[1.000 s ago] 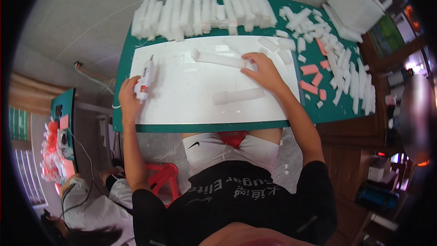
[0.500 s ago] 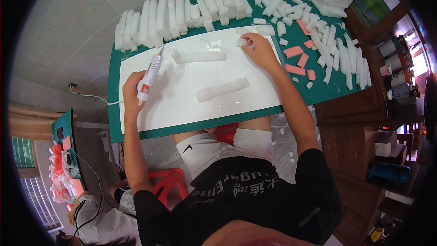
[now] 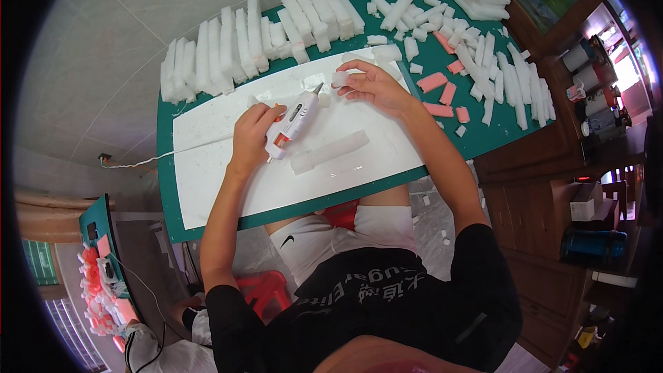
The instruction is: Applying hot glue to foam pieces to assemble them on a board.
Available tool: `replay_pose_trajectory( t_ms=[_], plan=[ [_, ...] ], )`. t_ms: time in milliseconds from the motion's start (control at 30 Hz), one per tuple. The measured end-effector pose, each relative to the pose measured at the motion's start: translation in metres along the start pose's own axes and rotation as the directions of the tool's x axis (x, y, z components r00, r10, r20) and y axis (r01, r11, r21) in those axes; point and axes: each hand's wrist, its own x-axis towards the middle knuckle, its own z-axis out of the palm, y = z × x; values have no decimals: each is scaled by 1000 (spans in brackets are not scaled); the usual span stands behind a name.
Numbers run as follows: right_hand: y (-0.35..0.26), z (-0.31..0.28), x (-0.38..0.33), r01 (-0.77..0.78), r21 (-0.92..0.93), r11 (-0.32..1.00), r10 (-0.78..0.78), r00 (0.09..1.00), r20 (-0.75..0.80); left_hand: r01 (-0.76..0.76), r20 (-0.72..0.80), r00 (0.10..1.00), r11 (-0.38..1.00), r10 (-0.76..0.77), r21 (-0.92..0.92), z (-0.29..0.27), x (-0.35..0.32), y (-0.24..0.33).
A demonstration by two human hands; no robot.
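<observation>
A white hot glue gun (image 3: 295,123) with orange parts is gripped in my left hand (image 3: 253,137). Its nozzle points up and right, close to my right hand (image 3: 381,90). Between thumb and fingers, my right hand pinches a small white foam block (image 3: 340,79). The nozzle tip is near that block; whether they touch I cannot tell. Behind the gun lies a foam strip, mostly covered by it and my left hand. A second white foam strip (image 3: 330,152) rests nearer to me on the white board (image 3: 207,186).
Tall white foam strips (image 3: 224,48) line the far edge of the green table (image 3: 166,166). Loose white scraps and several pink blocks (image 3: 432,83) are scattered at the right. The gun's cord (image 3: 159,157) runs left to a wall socket. Another person (image 3: 162,352) sits at lower left.
My left hand has brought the glue gun to the right, over the farther strip. My right hand has moved left with the small foam block, toward the nozzle. The view has shifted slightly.
</observation>
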Motion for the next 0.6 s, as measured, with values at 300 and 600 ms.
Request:
replay_pose_trajectory(
  t_ms=[300,600],
  plan=[
    [17,0,6,-22,141,990,17,999,31,-27,-67,997,1000,27,-2,15,2,-2],
    [20,17,6,-53,100,994,48,998,52,34,-80,996,999,-33,14,19,-6,-2]
  ],
)
